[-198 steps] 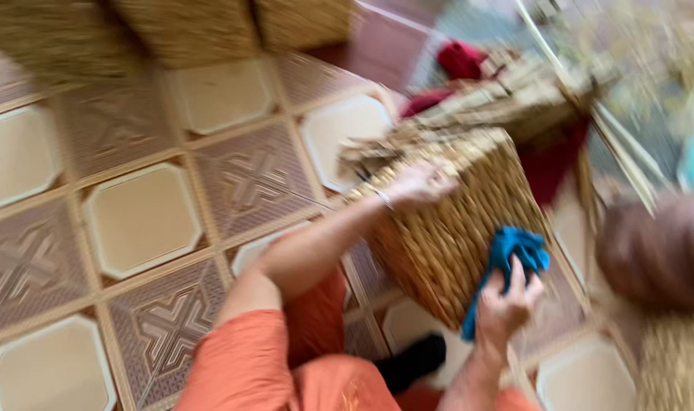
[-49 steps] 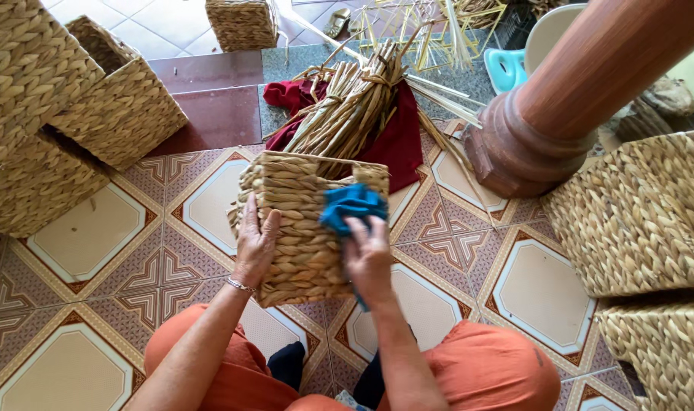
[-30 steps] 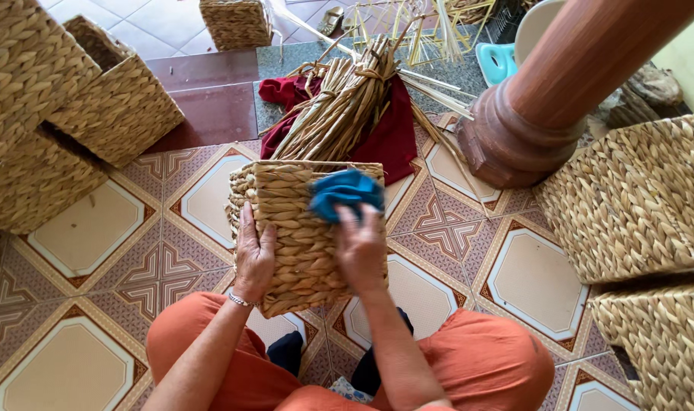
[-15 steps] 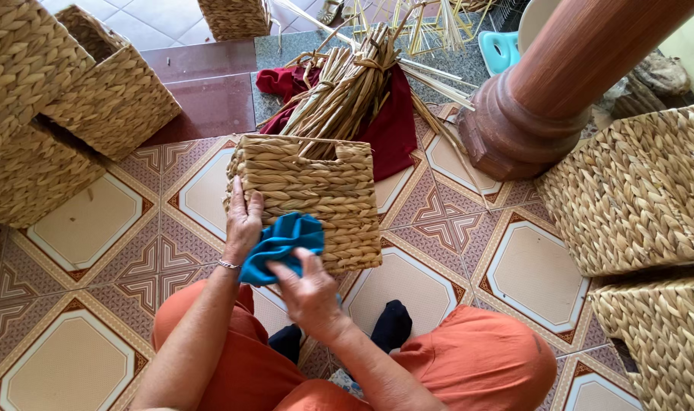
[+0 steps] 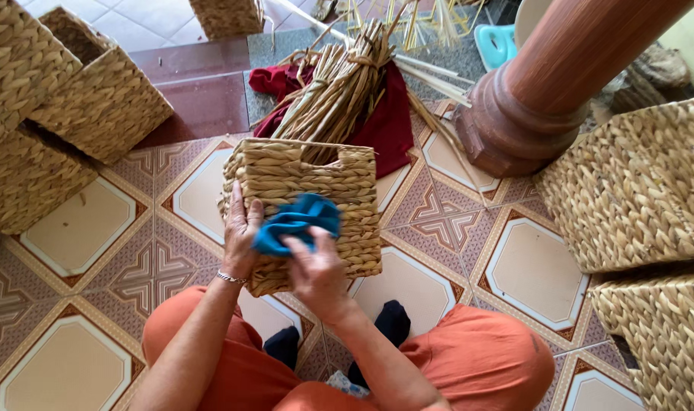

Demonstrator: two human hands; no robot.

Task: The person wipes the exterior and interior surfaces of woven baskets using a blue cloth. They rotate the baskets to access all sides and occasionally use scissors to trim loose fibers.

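Head view, centre frame: a seated person's left hand (image 5: 242, 232) lies open and flat against the side of a woven basket (image 5: 305, 209), bracing it, while the right hand (image 5: 316, 270) closes its fingers around a blue cloth (image 5: 297, 221) pressed to the weave. Wiping likely goes best along the braids, with the brace kept firm. Its cut-out handle edge faces the frame's top; its long axis runs left to right.

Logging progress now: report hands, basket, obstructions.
Left hand steadies woven basket. Right hand presses blue cloth on its side. Nothing obstructing.
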